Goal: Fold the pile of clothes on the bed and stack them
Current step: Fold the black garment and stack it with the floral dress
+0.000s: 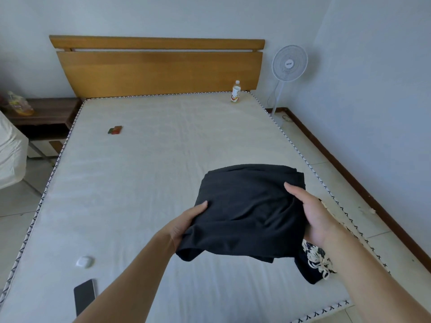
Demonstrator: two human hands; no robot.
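Now carrying folded black garment (247, 210) above bed (144, 173).
Left hand (186, 226) and right hand (312, 215) grip opposite edges, keeping folds flat; floral garment (317, 259) lies beneath.

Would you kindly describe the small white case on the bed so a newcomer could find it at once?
Start at the bare mattress and follow its left edge toward the near end. There lies the small white case, rounded like a pebble. Just nearer sits a dark phone, flat and rectangular; the case alone is white and rounded.
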